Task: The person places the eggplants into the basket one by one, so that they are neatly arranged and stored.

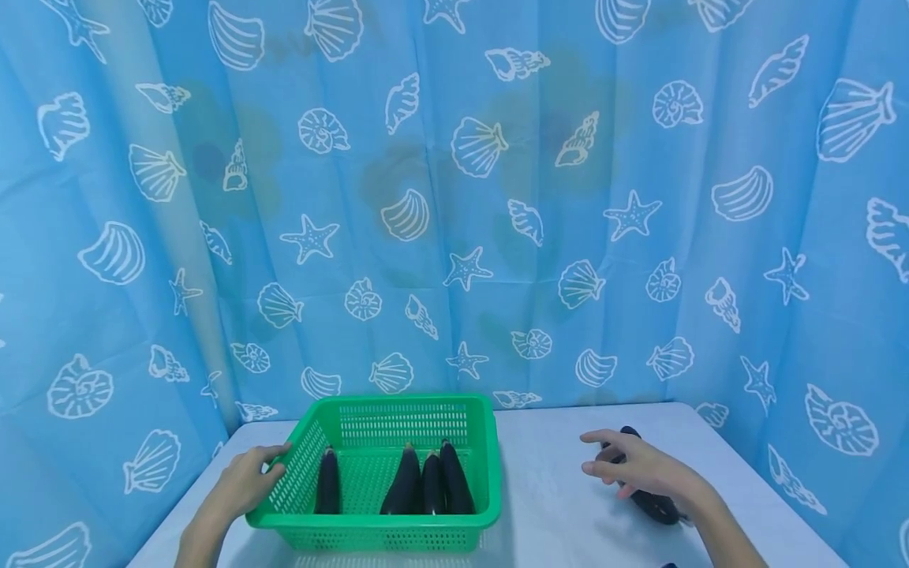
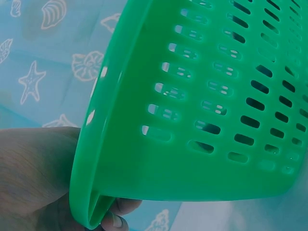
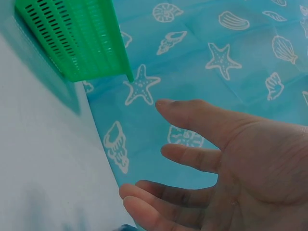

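A green plastic basket (image 1: 398,521) with slotted walls stands on the table, holding several dark eggplants. One eggplant (image 1: 327,483) lies at its left, and three more eggplants (image 1: 434,485) lie side by side at its right. My left hand (image 1: 243,480) grips the basket's left rim, its fingertips showing under the rim in the left wrist view. Over the right part of the table, my right hand (image 1: 642,467) is spread with nothing in it. Below it, partly hidden, lies dark eggplant (image 1: 655,507); whether it is one or more I cannot tell.
The white table (image 1: 547,481) reaches back to a blue curtain (image 1: 454,237) printed with white shells and starfish, which surrounds it at the back and sides. A small piece of another dark thing (image 1: 669,565) shows at the bottom edge of the head view.
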### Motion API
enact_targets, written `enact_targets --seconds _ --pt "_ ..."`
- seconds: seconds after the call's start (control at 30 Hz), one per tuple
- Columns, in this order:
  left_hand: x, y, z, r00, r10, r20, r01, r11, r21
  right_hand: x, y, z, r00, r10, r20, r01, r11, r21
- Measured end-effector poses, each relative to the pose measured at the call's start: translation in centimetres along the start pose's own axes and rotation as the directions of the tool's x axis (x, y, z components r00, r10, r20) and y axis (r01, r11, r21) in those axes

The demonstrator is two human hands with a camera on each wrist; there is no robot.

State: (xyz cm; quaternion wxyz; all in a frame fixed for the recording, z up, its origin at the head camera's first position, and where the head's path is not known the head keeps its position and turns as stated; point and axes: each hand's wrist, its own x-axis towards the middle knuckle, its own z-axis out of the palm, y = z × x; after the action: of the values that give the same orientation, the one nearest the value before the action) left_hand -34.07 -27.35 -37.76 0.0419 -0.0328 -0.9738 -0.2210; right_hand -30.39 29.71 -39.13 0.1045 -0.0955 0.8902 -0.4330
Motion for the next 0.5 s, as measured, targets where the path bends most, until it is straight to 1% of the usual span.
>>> enact_targets --seconds 0.1,0.23,0.37,0.5 --pt "-0.1 0.0 -0.1 1.000 0.012 -0.007 -0.012 1.000 -0.005 -0.1 0.0 -0.1 0.999 0.035 -0.035 -0.035 0.999 -0.013" --pt "-0.1 -0.1 -0.1 1.000 0.020 -0.012 -0.021 1.000 -0.012 -0.2 0.2 -0.2 0.996 0.064 -0.062 -0.065 0.998 -0.017" --pt "-0.1 -0.1 -0.1 1.000 0.014 -0.006 -0.015 1.000 -0.017 -0.3 0.6 -0.4 0.996 0.057 -0.064 -0.059 0.998 -0.022" --pt "-0.2 0.0 0.0 1.000 0.007 -0.003 -0.007 1.000 -0.018 -0.3 1.2 -0.8 0.996 0.055 -0.077 -0.059 0.997 -0.058"
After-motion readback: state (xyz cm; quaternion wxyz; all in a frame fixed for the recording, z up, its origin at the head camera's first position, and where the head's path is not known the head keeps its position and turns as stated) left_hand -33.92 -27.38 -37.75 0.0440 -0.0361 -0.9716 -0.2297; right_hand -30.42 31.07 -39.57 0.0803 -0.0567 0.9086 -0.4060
